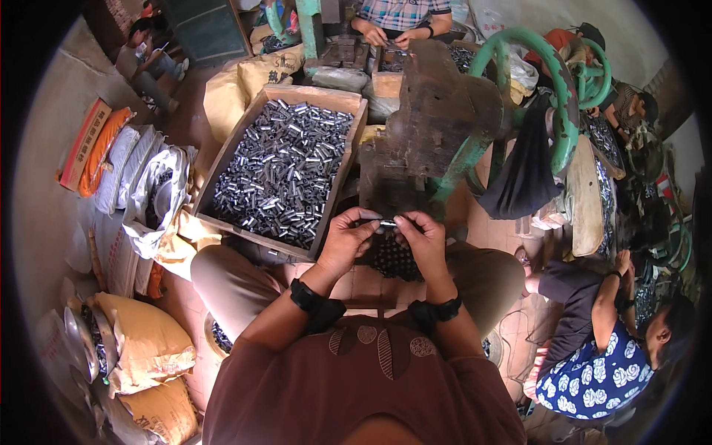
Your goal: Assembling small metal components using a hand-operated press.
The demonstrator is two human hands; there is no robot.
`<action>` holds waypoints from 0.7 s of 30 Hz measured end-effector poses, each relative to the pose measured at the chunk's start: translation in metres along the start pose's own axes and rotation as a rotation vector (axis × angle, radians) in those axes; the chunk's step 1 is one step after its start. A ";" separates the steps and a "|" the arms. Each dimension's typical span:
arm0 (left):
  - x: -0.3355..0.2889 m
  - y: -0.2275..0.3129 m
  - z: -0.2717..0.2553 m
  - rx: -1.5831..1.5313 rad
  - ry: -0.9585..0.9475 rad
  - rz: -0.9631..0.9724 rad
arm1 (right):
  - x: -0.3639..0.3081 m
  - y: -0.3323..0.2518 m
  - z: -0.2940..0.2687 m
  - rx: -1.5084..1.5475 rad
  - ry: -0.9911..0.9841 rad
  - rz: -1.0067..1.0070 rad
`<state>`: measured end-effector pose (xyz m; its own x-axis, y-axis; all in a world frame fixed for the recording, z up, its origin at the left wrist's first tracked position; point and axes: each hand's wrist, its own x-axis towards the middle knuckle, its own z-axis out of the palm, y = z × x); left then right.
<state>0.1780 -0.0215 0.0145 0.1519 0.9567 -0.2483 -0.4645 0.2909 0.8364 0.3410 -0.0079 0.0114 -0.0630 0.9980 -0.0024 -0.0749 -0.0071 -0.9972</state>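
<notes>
Between my two hands, just in front of the press, is a small shiny metal tube [387, 223]. My left hand [347, 236] pinches its left end with thumb and forefinger. On the other end, my right hand [421, 236] closes in the same kind of pinch. Ahead of them stands a dark, worn hand press [437, 104] with a green wheel [567, 119]. To the left of the press, a wooden tray [211, 178] holds a heap of small metal tubes [285, 170]. Dark spotted cloth [395, 258] shows below my hands.
A dark cloth [523, 174] hangs from the wheel. Sacks [148, 341] and a white bag [159, 196] crowd the left side. A person in a blue flowered top [597, 378] sits at the right; another in a checked shirt [404, 13] works across from me. More people sit farther off.
</notes>
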 end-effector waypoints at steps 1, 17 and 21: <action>0.000 0.001 0.000 -0.007 0.003 0.003 | 0.000 0.000 0.001 0.041 -0.007 0.022; 0.003 0.008 -0.023 -0.006 -0.294 -0.044 | 0.002 -0.007 -0.003 0.197 -0.229 0.250; 0.016 -0.005 -0.025 -0.182 -0.408 -0.185 | 0.003 -0.005 -0.002 0.103 -0.292 0.185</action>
<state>0.1604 -0.0072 -0.0058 0.5594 0.8166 -0.1424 -0.5368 0.4878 0.6884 0.3431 -0.0047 0.0163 -0.3650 0.9195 -0.1461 -0.1350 -0.2075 -0.9689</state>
